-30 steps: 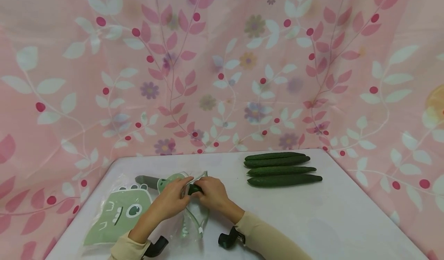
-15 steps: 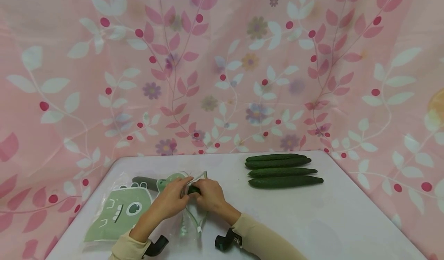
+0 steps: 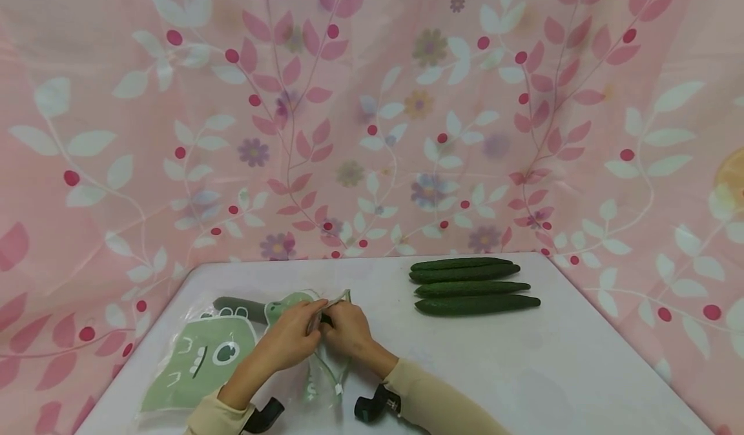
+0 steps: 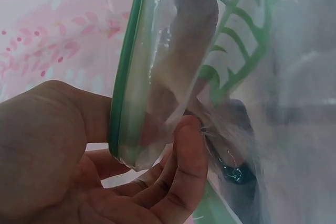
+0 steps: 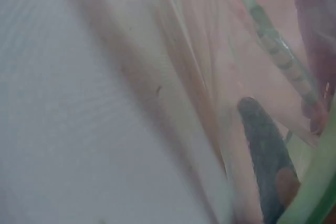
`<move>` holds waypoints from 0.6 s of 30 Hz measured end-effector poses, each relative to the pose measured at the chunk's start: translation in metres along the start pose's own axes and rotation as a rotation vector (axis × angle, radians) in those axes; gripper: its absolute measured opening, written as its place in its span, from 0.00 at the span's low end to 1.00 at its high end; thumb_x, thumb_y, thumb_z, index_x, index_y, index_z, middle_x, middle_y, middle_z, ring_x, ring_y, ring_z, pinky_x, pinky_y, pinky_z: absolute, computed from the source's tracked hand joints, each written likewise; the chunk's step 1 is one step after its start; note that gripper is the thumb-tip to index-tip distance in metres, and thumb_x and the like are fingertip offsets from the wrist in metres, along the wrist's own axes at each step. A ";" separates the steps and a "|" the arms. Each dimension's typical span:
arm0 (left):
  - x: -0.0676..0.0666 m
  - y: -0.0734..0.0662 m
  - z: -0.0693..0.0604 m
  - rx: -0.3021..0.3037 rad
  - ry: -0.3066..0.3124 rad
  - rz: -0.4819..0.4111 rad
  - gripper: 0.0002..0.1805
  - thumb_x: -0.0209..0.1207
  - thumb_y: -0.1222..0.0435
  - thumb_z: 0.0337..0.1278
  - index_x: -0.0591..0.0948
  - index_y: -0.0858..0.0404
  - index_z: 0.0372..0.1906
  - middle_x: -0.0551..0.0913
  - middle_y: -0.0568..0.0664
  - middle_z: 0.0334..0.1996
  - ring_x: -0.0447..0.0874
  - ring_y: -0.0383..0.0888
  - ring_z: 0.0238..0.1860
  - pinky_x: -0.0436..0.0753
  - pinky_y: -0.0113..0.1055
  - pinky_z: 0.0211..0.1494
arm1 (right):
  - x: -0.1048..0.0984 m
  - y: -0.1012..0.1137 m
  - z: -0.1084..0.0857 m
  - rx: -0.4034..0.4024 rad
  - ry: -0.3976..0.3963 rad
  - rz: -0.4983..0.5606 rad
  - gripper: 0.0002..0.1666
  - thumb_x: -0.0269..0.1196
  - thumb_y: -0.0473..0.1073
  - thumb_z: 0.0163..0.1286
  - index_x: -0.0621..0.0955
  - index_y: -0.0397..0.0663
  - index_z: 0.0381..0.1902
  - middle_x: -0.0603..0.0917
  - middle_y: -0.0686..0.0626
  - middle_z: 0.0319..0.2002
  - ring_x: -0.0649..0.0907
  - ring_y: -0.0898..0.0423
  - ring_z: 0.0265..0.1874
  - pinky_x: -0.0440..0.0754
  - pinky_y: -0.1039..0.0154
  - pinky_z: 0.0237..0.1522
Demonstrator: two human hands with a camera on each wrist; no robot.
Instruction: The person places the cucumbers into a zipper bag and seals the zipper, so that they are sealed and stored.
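My left hand (image 3: 290, 338) holds the edge of a clear zip bag (image 3: 343, 374) with green trim and green cartoon prints. In the left wrist view its fingers curl about the bag's green zip strip (image 4: 126, 72). Inside the plastic lies a cucumber (image 3: 239, 306), its far part showing greyish through the film to the left. My right hand (image 3: 349, 332) is at the bag's mouth and grips the near end of this cucumber, which is mostly hidden between the hands. The right wrist view shows the cucumber (image 5: 265, 156) blurred behind plastic, with a fingertip against it.
Several loose cucumbers (image 3: 476, 304) lie side by side at the back right of the white table (image 3: 523, 370). A green one-eyed monster print (image 3: 200, 357) on clear plastic lies flat at left; whether it belongs to the same bag is unclear. A floral curtain (image 3: 372, 131) hangs behind.
The cucumber has slid left, deeper into the bag, and its dark near end has nearly vanished between the hands. My right hand has moved slightly left with it. The left hand stays almost still.
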State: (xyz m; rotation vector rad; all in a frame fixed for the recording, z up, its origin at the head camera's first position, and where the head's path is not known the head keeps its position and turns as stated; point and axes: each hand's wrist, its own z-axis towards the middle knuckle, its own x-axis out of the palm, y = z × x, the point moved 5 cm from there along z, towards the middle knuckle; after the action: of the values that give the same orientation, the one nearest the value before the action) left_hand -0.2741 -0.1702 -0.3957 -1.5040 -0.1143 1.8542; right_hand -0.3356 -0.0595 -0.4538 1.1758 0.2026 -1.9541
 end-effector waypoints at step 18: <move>0.000 0.006 0.000 -0.004 -0.041 0.000 0.29 0.61 0.78 0.51 0.79 0.74 0.63 0.74 0.48 0.32 0.68 0.39 0.29 0.72 0.37 0.33 | -0.007 -0.025 -0.015 0.074 0.062 -0.007 0.14 0.76 0.45 0.62 0.80 0.50 0.30 0.75 0.57 0.28 0.76 0.61 0.26 0.75 0.65 0.28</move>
State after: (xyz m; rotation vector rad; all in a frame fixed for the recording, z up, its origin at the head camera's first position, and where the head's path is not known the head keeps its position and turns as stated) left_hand -0.2768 -0.1750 -0.3988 -1.4684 -0.1372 1.8866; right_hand -0.3417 -0.0317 -0.4626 1.2869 0.1682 -1.9469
